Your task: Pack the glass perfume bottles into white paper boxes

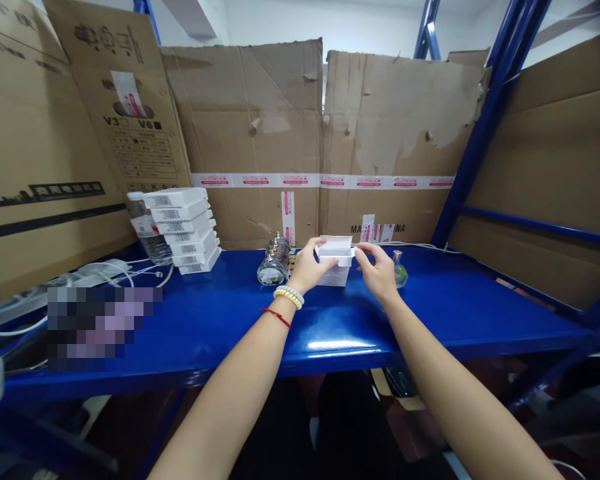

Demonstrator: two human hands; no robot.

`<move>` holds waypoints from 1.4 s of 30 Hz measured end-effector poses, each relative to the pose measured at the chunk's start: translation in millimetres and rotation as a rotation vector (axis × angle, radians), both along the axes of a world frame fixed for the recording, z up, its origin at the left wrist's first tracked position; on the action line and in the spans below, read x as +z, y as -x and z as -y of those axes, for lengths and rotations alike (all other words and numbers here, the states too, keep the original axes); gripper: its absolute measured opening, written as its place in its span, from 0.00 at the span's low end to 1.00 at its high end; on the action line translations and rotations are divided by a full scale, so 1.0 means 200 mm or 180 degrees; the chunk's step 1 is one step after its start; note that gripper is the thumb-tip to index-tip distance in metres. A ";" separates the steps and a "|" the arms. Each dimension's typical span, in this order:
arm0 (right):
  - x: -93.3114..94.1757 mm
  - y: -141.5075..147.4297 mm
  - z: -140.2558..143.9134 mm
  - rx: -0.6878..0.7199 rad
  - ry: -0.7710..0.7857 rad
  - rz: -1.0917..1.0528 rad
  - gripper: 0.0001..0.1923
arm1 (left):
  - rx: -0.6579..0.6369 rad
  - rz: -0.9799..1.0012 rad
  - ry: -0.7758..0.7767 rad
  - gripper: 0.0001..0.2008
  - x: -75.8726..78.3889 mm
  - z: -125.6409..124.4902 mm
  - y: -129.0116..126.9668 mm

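Observation:
A small white box (336, 260) stands on the blue metal shelf (220, 320), its lid raised. My left hand (307, 265) grips the box's left side, with a bead bracelet and a red string on the wrist. My right hand (377, 270) touches the box's right side with its fingertips. A clear plastic bottle (274, 261) lies on its side just left of my left hand. A small glass bottle (399, 270) stands just right of my right hand.
A stack of several flat white boxes (183, 228) with barcode labels stands at the back left, a water bottle (147, 233) behind it. White cables and a power strip (80, 277) lie at far left. Cardboard sheets (260, 140) line the back; blue rack posts (485, 120) rise at right.

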State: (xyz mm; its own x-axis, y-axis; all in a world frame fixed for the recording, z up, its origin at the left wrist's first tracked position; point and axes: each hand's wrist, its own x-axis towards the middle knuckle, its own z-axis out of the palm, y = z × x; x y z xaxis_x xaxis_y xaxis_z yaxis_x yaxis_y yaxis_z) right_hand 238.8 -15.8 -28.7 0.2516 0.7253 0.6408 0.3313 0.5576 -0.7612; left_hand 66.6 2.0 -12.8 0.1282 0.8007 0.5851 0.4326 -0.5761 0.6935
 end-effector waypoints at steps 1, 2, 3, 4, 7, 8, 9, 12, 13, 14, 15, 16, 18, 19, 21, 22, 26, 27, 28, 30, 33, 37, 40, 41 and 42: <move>0.00 -0.01 0.02 -0.0292 -0.0201 0.0121 0.17 | 0.0008 0.0017 0.0024 0.24 0.00 0.00 0.00; 0.01 -0.03 0.04 -0.0610 -0.0390 0.0198 0.16 | 0.0008 0.0037 0.0053 0.25 0.00 -0.01 0.00; 0.02 -0.05 0.05 -0.0944 -0.0542 0.0230 0.15 | -0.0007 0.0066 0.0086 0.26 -0.01 -0.01 0.00; 0.02 -0.09 0.06 -0.1271 -0.0641 0.0233 0.14 | -0.0047 0.0108 0.0126 0.26 -0.01 -0.02 0.00; 0.04 -0.23 0.05 -0.1930 -0.0426 0.0290 0.19 | -0.0235 0.0315 0.0245 0.28 -0.02 -0.04 0.00; 0.04 -0.29 0.04 -0.1923 -0.0173 0.0370 0.21 | -0.0303 0.0392 0.0292 0.28 -0.03 -0.04 0.00; 0.04 -0.34 0.02 -0.1784 0.0155 0.0468 0.24 | -0.0375 0.0470 0.0354 0.28 -0.03 -0.05 0.00; 0.03 -0.48 -0.03 -0.1139 0.1138 0.0570 0.28 | -0.0639 0.0741 0.0605 0.28 -0.04 -0.07 0.01; 0.02 -0.51 -0.04 -0.0879 0.1361 0.0594 0.27 | -0.0719 0.0834 0.0679 0.28 -0.05 -0.08 0.00; 0.01 -0.52 -0.05 -0.0644 0.1543 0.0624 0.25 | -0.0775 0.0918 0.0730 0.28 -0.05 -0.09 0.00; 0.00 -0.54 -0.05 -0.0442 0.1670 0.0653 0.22 | -0.0799 0.0982 0.0766 0.28 -0.06 -0.09 0.00; 0.00 -0.54 -0.05 -0.0290 0.1753 0.0665 0.19 | -0.0804 0.1023 0.0789 0.28 -0.07 -0.10 0.00; 0.00 -0.54 -0.05 -0.0191 0.1848 0.0641 0.15 | -0.0805 0.1063 0.0822 0.27 -0.09 -0.10 -0.01; 0.00 -0.53 -0.04 -0.0222 0.1849 0.0667 0.14 | -0.0804 0.1062 0.0843 0.27 -0.09 -0.11 -0.02; 0.02 -0.52 -0.04 -0.0382 0.1827 0.0963 0.12 | -0.0786 0.1029 0.0897 0.25 -0.11 -0.11 -0.02; 0.04 -0.52 -0.05 -0.0483 0.1837 0.1204 0.12 | -0.0780 0.1025 0.0920 0.25 -0.11 -0.11 -0.03; 0.13 -0.50 -0.08 -0.0627 0.2215 0.1798 0.10 | -0.0932 0.1095 0.0949 0.26 -0.12 -0.12 -0.03; 0.15 -0.49 -0.10 -0.0627 0.2330 0.1756 0.10 | -0.0964 0.1095 0.0933 0.26 -0.12 -0.13 -0.03; 0.17 -0.48 -0.11 -0.0624 0.2389 0.1637 0.09 | -0.0966 0.1080 0.0919 0.26 -0.13 -0.13 -0.03; 0.20 -0.46 -0.16 -0.0620 0.2316 0.1162 0.09 | -0.0912 0.1035 0.0895 0.27 -0.14 -0.14 -0.03; 0.21 -0.40 -0.21 -0.0564 0.1938 0.0370 0.11 | -0.0895 0.0985 0.0879 0.29 -0.15 -0.16 -0.02; 0.17 -0.31 -0.25 -0.0884 0.1621 0.0740 0.13 | -0.0932 0.0967 0.0869 0.31 -0.17 -0.17 -0.01; 0.11 -0.28 -0.24 -0.1177 0.1680 0.1451 0.13 | -0.0916 0.0972 0.0898 0.29 -0.17 -0.18 -0.01; 0.10 -0.28 -0.24 -0.1189 0.1732 0.1607 0.13 | -0.0922 0.0954 0.0909 0.29 -0.17 -0.18 -0.01; 0.08 -0.28 -0.24 -0.1168 0.1780 0.1716 0.13 | -0.0929 0.0939 0.0918 0.28 -0.16 -0.17 -0.01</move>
